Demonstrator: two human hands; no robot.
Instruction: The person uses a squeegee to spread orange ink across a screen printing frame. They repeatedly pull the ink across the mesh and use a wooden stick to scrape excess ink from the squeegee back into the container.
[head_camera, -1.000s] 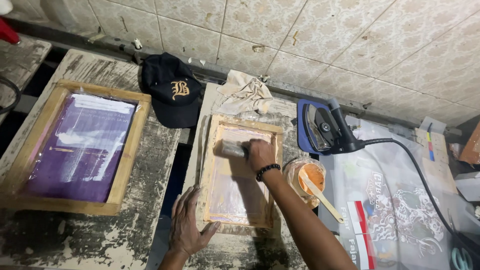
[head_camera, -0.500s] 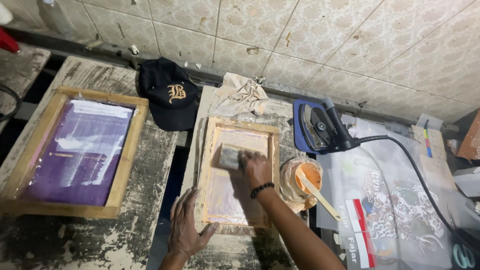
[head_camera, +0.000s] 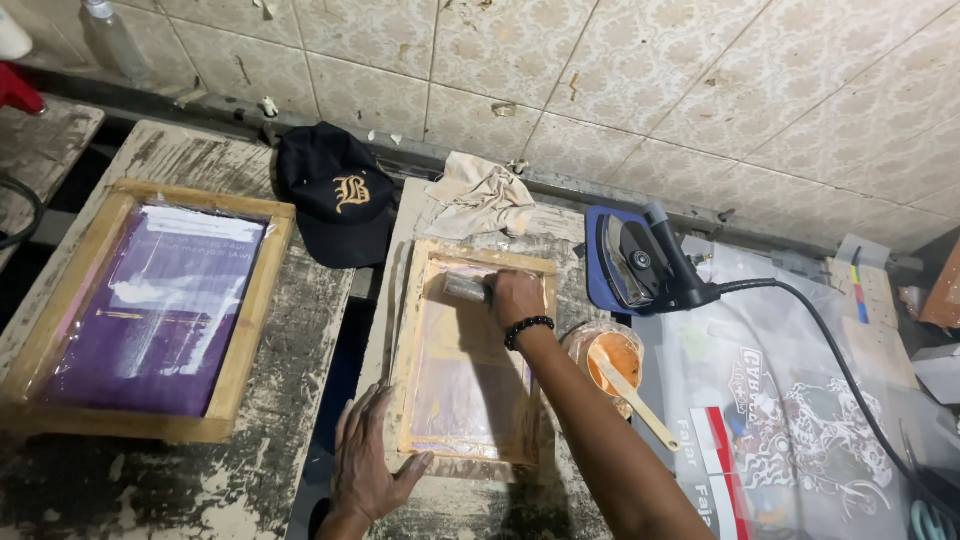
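On a paint-stained wooden table below a cream tiled wall, the right hand has its grip closed around a squeegee at the far end of the small wooden screen frame. The left hand lies flat, pressing the frame's near left corner.

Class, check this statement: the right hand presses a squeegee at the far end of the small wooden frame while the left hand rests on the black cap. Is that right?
Not quite. The left hand rests on the near left corner of the small wooden frame, not on the black cap, which lies untouched further back. The right hand does press the squeegee at the frame's far end. The head view shows this.
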